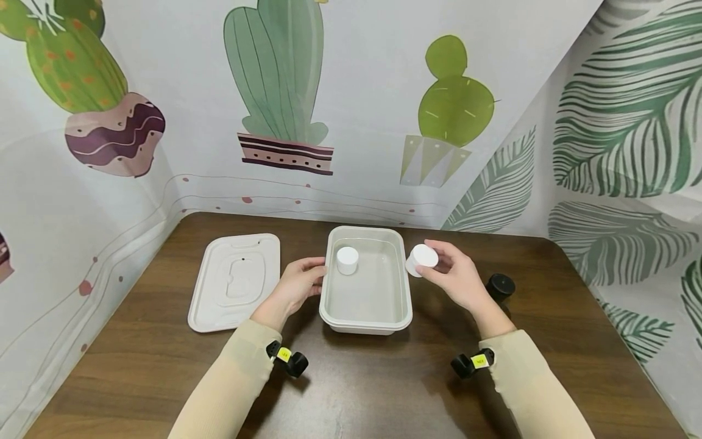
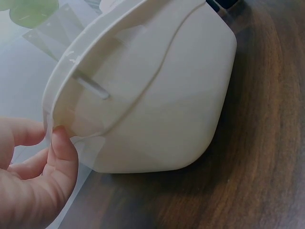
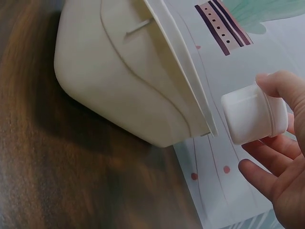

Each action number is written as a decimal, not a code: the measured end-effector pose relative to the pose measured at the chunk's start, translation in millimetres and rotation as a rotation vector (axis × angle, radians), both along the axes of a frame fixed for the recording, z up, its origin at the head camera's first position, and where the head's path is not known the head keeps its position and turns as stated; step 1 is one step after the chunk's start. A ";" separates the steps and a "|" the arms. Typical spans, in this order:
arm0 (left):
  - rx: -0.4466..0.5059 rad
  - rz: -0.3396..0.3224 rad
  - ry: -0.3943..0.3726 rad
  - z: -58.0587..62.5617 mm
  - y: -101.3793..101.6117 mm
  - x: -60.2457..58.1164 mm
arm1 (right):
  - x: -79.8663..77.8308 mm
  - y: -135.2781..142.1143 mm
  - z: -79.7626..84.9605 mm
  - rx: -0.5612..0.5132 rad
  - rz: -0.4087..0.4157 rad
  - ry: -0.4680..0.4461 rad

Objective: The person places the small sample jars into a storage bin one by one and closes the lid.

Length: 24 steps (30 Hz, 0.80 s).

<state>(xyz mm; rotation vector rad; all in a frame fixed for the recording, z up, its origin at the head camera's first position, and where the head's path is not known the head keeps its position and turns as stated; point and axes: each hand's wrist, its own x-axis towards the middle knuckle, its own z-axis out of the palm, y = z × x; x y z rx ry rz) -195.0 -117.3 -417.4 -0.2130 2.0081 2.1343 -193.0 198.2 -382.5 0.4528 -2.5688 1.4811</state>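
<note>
A pale rectangular plastic box stands uncovered in the middle of the wooden table. Inside it, near the far left corner, sits a small white jar. My left hand pinches the box's left rim; in the left wrist view the thumb and fingers close on that edge. Beside the right rim, my right hand holds a second white jar between thumb and fingers. The right wrist view shows this held jar off the table, next to the box's outer wall.
Left of the box lies a flat whitish lid. A black round jar stands on the table behind my right wrist. A cactus-printed cloth hangs along the table's far edge.
</note>
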 end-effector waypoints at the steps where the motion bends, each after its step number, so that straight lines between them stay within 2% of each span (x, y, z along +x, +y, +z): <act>1: 0.000 0.002 -0.001 0.0 0.0 -0.1 | -0.5 -0.8 0.1 0.003 0.002 0.000; 15: 0.011 0.002 -0.006 -0.8 0.4 0.3 | -6.2 -15.2 0.7 0.017 0.035 0.008; 24: 0.012 0.005 -0.007 -0.2 0.4 -0.4 | -8.6 -25.8 2.8 -0.009 0.052 0.005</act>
